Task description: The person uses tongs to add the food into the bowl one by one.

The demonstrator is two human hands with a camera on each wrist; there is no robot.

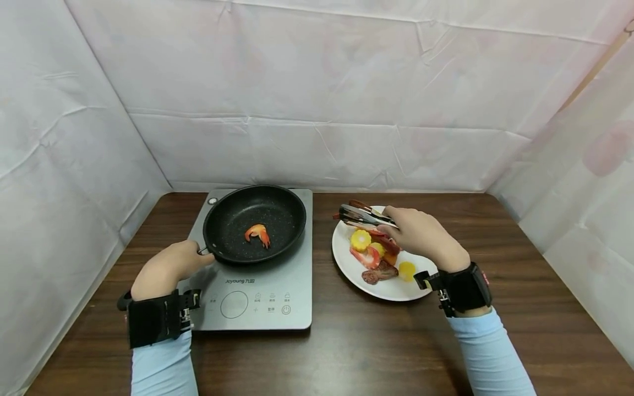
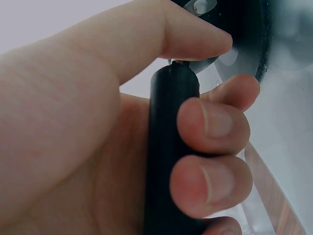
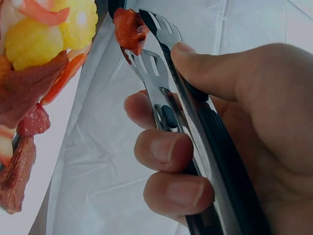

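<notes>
My left hand (image 1: 170, 267) wraps its fingers around the black handle (image 2: 166, 147) of a frying pan (image 1: 230, 217), the thumb lying over the handle's pan end. One orange shrimp (image 1: 257, 234) lies inside the pan. In my right hand (image 1: 423, 236) is a pair of metal serving tongs (image 3: 188, 115) with dark grips, held above the far part of a white plate (image 1: 396, 291). Between the tong tips sits a reddish-brown piece of food (image 3: 131, 30). Corn rounds (image 1: 360, 240), a shrimp (image 1: 365, 257) and browned meat (image 1: 378, 273) are on the plate, partly hidden by the right hand.
Beneath the pan is a silver induction cooker (image 1: 297, 275), its touch controls facing me. A yellow round (image 1: 407, 270) lies at the plate's right side. Pale cloth (image 1: 317, 154) walls in the dark wooden table (image 1: 366, 346) at the back and sides.
</notes>
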